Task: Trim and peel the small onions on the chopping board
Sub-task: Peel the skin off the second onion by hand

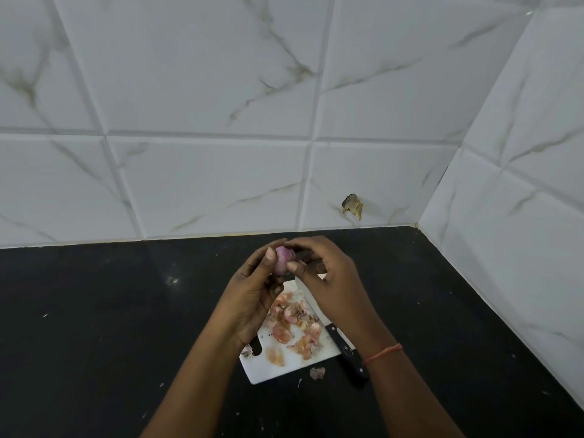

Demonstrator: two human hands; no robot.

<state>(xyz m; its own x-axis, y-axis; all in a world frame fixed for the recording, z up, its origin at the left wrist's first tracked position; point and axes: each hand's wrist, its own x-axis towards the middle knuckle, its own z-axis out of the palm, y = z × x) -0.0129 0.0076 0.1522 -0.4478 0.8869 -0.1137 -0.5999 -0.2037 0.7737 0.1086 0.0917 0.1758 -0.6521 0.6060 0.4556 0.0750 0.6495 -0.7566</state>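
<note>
Low in the frame, the white chopping board [286, 369] lies on the black worktop [94, 327], strewn with peeled skins [292, 324], a black-handled knife [346, 350] along its right edge. Just above it, both hands are lifted off the board with a small onion [283, 260] between them: the left hand [252, 298] cups and grips it, the right hand [328, 279] pinches at its right flank, likely peeling. Its long axis looks roughly upright. Tiled wall [221, 121] behind.

Pink-purple onion [282, 260]; white chopping board [284, 365]; pale orange-pink peels [292, 324]; black counter [94, 311]; white, grey-veined tiles [205, 90].
</note>
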